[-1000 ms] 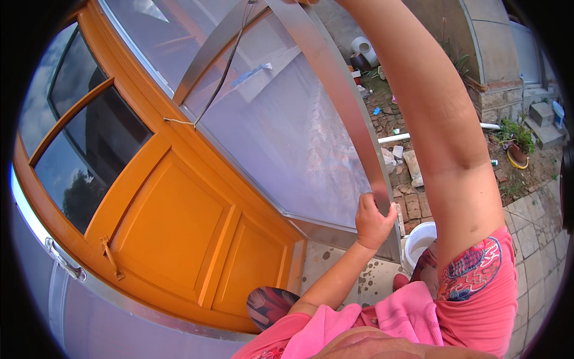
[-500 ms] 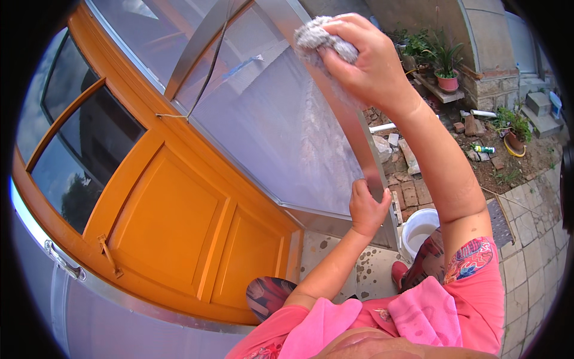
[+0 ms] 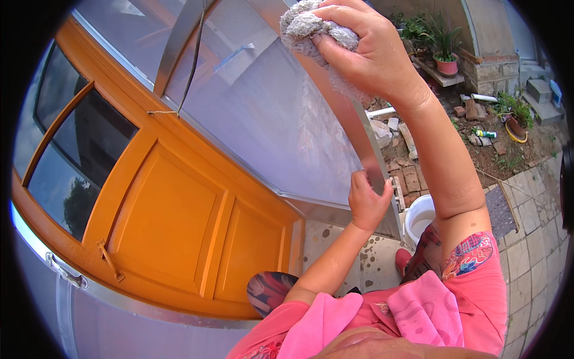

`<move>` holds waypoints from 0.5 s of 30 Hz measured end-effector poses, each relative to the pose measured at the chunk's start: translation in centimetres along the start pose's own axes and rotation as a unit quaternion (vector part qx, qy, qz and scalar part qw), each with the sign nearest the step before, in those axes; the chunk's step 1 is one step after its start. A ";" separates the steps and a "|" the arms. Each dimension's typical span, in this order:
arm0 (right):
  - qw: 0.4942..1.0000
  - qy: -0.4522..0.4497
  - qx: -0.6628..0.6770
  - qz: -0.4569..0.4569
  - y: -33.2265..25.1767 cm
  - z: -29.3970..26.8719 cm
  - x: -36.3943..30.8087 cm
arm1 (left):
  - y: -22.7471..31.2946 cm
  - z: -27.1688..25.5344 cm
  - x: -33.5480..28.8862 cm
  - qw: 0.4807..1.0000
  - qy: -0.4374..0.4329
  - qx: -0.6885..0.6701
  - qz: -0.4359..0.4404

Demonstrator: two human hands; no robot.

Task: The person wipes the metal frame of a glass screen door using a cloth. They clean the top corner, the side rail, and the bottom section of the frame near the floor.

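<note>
In the head view, the metal-framed door could swing if the left hand loosens, since its grip looks light; the loosely bunched grey cloth could slide out if the right hand relaxes, or its hanging fold could snag on the frame's edge. The cloth lies within the right hand, thumb and fingers pinched around it, against the upper part of the upright, well above the left hand. The left hand is partly closed on the lower upright, fingers curled on the inner side, thumb raised at the outer edge. The white bucket stands lower, near the left hand, beyond the upright
</note>
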State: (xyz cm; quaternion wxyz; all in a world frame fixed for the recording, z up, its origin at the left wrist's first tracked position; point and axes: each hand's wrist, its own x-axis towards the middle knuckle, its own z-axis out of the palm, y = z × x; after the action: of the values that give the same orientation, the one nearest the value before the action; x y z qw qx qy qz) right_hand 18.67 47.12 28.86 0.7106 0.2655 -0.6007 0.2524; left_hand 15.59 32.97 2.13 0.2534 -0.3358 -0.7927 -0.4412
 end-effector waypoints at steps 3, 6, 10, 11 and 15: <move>0.997 0.004 0.056 0.051 -0.2 0.4 1.1 | 0.2 -0.1 -0.1 1.000 0.004 0.001 0.000; 0.999 0.024 -0.004 0.022 1.1 1.4 5.5 | -0.1 0.2 0.0 1.000 0.012 0.019 0.021; 0.998 0.010 -0.009 0.058 0.3 1.0 6.8 | -0.2 0.3 0.1 1.000 0.012 0.018 0.020; 0.999 0.006 0.008 0.051 0.4 1.2 5.9 | -0.5 0.2 -0.1 1.000 0.009 0.022 0.014; 0.998 -0.004 0.043 0.052 0.2 0.2 2.0 | -0.3 0.1 0.0 1.000 0.010 0.022 0.016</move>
State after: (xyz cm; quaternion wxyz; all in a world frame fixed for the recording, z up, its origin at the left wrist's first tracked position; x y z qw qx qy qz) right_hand 18.68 47.17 30.90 0.6822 0.2652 -0.6053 0.3130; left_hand 15.34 32.97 1.90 0.2759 -0.3387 -0.7939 -0.4231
